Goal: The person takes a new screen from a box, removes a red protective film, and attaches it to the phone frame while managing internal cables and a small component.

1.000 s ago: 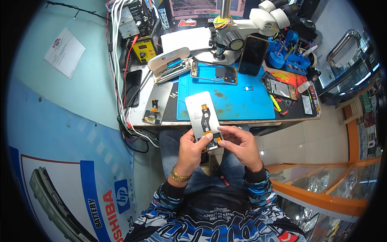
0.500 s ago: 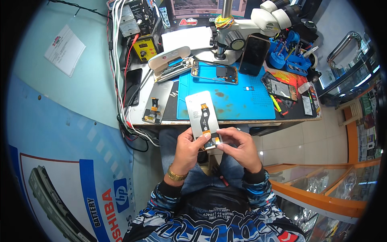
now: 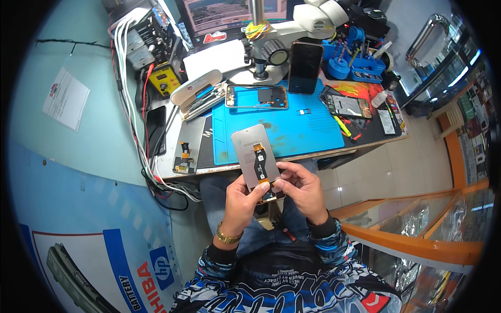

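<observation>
Hands meet over the lap, just off the counter's [image 3: 292,159] near edge; the left hand [image 3: 244,201] is wrapped around the lower left side of a grey phone screen panel [image 3: 250,151], back side up, with a black and orange flex cable [image 3: 260,164] running down its middle; the right hand [image 3: 301,190] pinches the panel's bottom right corner, fingertips together on it; the panel tilts up so its top overlaps the counter's near edge in view. Behind it a blue work mat [image 3: 308,125] covers the counter's middle; a bare phone frame [image 3: 257,97] lies at the mat's far left corner, a dark phone [image 3: 305,67] leans upright against a microscope [image 3: 308,23] at the far edge. Near the left edge lie an open tool case [image 3: 198,91] and a small flex part [image 3: 183,159]; a second opened phone [image 3: 348,105] rests toward the right edge.
</observation>
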The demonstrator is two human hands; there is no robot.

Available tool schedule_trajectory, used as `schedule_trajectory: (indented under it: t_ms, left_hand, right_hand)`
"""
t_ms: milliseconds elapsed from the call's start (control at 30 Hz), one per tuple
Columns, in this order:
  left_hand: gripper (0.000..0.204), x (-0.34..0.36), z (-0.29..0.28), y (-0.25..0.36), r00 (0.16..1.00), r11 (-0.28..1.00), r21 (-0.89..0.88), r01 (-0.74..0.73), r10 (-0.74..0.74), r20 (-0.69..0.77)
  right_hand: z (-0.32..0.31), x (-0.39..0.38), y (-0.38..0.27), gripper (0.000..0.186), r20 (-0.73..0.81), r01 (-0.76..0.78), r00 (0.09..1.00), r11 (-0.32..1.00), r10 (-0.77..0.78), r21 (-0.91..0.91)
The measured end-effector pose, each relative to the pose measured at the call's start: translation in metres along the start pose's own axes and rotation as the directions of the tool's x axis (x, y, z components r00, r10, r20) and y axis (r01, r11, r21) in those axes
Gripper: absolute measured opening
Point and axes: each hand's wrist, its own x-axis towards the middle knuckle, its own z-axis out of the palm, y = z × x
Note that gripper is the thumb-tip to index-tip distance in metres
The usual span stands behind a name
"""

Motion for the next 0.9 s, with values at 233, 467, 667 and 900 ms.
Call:
schedule_trajectory:
  t_ms: [233, 467, 667, 900]
  left_hand:
    - [0.022, 0.013, 0.012, 0.007, 0.993, 0.996, 0.076, 0.048, -0.056, 0.099]
    - [0.039, 0.031, 0.039, 0.013, 0.842, 0.943, 0.008, 0.333, -0.302, 0.447]
    - [0.032, 0.052, 0.084, 0.004, 0.634, 0.882, 0.191, 0.432, -0.447, 0.631]
    - [0.033, 0.090, 0.140, 0.016, 0.554, 0.786, 0.569, 0.241, -0.592, 0.584]
  right_hand:
    - [-0.030, -0.016, 0.010, 0.044, -0.045, -0.107, 0.991, 0.945, 0.127, 0.310]
    - [-0.051, -0.035, 0.009, 0.069, 0.144, -0.112, 0.989, 0.780, 0.028, 0.615]
    - [-0.077, -0.050, -0.013, 0.091, 0.065, 0.045, 0.992, 0.784, -0.108, 0.620]
    - [-0.105, -0.061, -0.016, 0.082, -0.272, 0.334, 0.940, 0.711, -0.204, 0.619]
